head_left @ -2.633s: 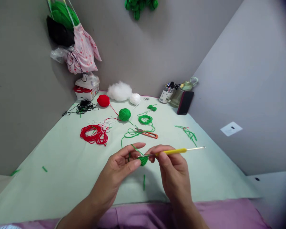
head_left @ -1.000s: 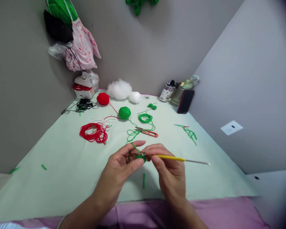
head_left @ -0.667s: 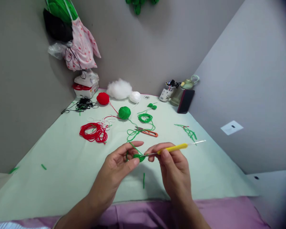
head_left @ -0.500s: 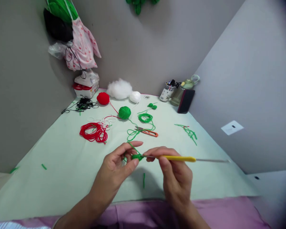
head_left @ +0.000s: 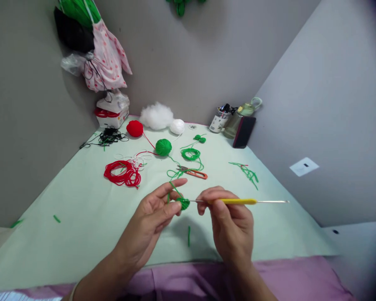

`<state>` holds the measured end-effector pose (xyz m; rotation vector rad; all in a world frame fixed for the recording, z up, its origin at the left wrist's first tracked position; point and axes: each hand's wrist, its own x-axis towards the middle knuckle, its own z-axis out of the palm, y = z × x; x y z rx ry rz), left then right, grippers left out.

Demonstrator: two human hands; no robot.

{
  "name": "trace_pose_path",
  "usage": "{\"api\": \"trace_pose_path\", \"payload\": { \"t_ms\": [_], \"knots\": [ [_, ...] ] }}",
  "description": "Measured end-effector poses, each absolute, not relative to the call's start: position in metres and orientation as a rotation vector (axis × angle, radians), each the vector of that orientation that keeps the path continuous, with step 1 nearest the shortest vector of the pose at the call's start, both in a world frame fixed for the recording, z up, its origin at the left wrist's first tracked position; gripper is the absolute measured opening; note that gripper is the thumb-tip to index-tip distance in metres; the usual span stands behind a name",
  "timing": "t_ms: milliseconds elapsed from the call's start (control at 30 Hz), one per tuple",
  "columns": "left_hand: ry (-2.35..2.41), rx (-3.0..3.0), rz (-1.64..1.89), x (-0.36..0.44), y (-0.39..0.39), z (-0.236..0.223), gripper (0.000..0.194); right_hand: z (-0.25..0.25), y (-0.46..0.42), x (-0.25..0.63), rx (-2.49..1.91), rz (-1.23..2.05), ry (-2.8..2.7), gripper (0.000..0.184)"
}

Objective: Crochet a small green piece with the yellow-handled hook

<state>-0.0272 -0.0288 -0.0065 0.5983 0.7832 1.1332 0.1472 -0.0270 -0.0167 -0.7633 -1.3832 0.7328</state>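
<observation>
A small green crochet piece (head_left: 184, 203) is pinched between the thumb and fingers of my left hand (head_left: 155, 211). Green yarn runs over that hand's raised index finger and down to the piece. My right hand (head_left: 233, 219) grips a double-ended crochet hook (head_left: 240, 201) by its yellow handle. The hook's left metal end reaches the green piece, its tip hidden in the stitches; the other end points right in the air. Beyond my hands, a loose strand leads toward the green yarn ball (head_left: 163, 147) and the orange thread snips (head_left: 192, 172).
Red yarn coil (head_left: 122, 173), red ball (head_left: 134, 128), black yarn tangle (head_left: 108, 137) and white stuffing (head_left: 157, 116) lie left and back. A green yarn coil (head_left: 190, 154) sits mid-table. Phone (head_left: 244, 132), bottle (head_left: 230, 127) and pen cup (head_left: 219, 120) stand back right; green scraps (head_left: 247, 173) lie right.
My right hand has turned and shifted the hook several times, and it now lies nearly level. My left hand has tilted the green piece so more of its face shows. The view has shifted slightly.
</observation>
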Motion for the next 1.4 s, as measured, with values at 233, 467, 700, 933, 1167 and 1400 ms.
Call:
{"api": "trace_pose_path", "payload": {
  "t_ms": [233,467,700,933,1167,1400],
  "knots": [
    [0.813,0.624,1.218,-0.016,-0.035,-0.006,0.047,-0.024,-0.031,0.148,-0.807,0.387,-1.71,0.032],
    [0.712,0.443,1.065,-0.022,-0.028,-0.01,0.038,-0.022,-0.032,0.152,-0.803,0.504,-1.524,0.027],
    [0.82,0.753,1.165,-0.02,-0.034,-0.014,0.034,-0.016,-0.026,0.147,-0.777,0.806,-1.438,0.015],
    [0.857,0.826,1.17,-0.026,-0.038,-0.016,0.029,-0.02,-0.025,0.154,-0.781,1.019,-1.272,0.022],
    [1.033,1.036,1.245,-0.027,-0.038,-0.015,0.027,-0.018,-0.041,0.157,-0.797,0.636,-1.615,0.027],
    [1.091,1.124,1.303,-0.02,-0.041,-0.017,0.027,-0.024,-0.039,0.155,-0.792,0.214,-1.866,0.028]
  ]
}}
